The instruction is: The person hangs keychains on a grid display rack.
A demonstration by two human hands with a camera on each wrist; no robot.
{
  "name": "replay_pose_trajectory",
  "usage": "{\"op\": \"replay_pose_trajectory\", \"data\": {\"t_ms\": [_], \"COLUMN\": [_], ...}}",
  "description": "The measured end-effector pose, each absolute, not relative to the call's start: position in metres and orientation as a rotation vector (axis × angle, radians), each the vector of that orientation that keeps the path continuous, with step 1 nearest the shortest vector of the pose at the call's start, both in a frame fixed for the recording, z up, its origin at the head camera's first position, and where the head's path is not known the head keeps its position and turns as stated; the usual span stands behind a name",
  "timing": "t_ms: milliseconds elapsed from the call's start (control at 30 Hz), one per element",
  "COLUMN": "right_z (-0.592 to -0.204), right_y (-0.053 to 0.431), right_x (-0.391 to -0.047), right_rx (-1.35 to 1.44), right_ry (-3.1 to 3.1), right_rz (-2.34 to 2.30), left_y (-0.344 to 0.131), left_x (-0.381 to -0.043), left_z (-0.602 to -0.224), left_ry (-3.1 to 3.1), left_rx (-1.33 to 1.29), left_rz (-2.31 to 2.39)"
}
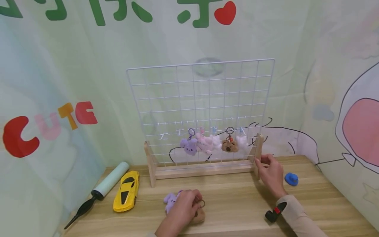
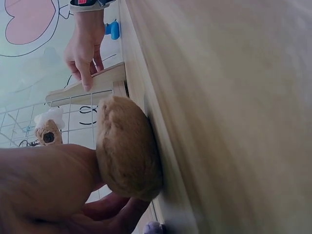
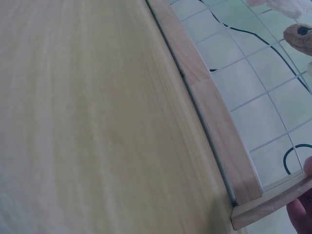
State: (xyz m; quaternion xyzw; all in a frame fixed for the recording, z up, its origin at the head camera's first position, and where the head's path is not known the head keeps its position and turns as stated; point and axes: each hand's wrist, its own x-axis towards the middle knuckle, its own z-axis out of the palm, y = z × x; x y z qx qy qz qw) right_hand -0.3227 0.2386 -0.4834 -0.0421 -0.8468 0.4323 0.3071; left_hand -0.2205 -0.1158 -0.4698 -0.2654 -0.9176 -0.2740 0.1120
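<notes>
My left hand (image 1: 184, 204) grips a brown plush keychain (image 2: 127, 148) low over the table. Its ring (image 1: 202, 203) pokes out beside my fingers, and much of the plush is hidden by the hand in the head view. Next to that hand lies a purple plush keychain (image 1: 170, 201), partly covered. With my right hand (image 1: 271, 175) I hold the right wooden post (image 1: 259, 148) of a white wire grid rack (image 1: 204, 98), thumb and fingers on either side of it. On the grid hang several plush keychains, among them a purple one (image 1: 189, 146) and a brown one (image 1: 229, 145).
At the left of the table lie a yellow toy car (image 1: 126, 191) and a pale green pump (image 1: 111, 179) with a black nozzle. A small blue toy (image 1: 291, 179) sits right of my right hand. Two bare white hooks (image 1: 163, 135) show on the grid's left part.
</notes>
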Motion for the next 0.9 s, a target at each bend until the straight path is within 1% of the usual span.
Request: {"op": "replay_pose_trajectory", "data": {"t_ms": [133,333,467,733,900], "right_z": [-0.4845,-0.4848,-0.4858,-0.4862,-0.4857], "right_y": [0.2382,0.2375,0.2391,0.2414,0.2385], "right_x": [-0.3234,-0.3230,-0.3230,-0.3204,-0.3225], "right_rx": [-0.106,-0.104,-0.114,-0.121,-0.108], "right_ry": [-2.237,-2.225,-2.215,-2.211,-2.207], "right_rz": [1.132,1.110,1.109,1.127,1.135], "left_y": [-0.1158,-0.1137,-0.1120,-0.1139,-0.1160], "left_x": [-0.2201,-0.2192,-0.2181,-0.2196,-0.2168], "left_z": [-0.4749,-0.4732,-0.4689,-0.4746,-0.4674], "left_ry": [-2.671,-2.687,-2.739,-2.693,-2.716], "left_rx": [-0.798,-0.808,-0.781,-0.735,-0.714], "left_rz": [-0.745,-0.787,-0.800,-0.898,-0.913]}}
